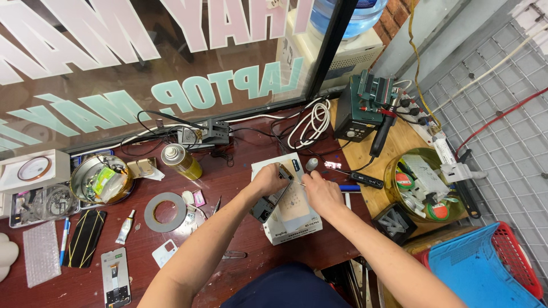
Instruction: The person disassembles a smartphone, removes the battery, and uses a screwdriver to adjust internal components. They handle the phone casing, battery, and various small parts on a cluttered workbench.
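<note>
My left hand [268,179] grips a small dark part [285,172] at the top left of a pale flat panel [295,203] that lies on a white box-shaped platform [283,232]. A dark grey module [264,207] hangs off the panel's left edge, just below that hand. My right hand [321,191] is closed on a thin metal tool whose tip [301,183] touches the panel near the left hand's fingers. Both forearms reach in from the bottom of the view.
On the dark red table lie a tape ring [165,211], a gold spray can [180,161], a round tin of parts [101,178], two phone screens [84,238] and a glue tube [126,228]. A green soldering station [364,106] and a yellow bowl [425,188] stand right.
</note>
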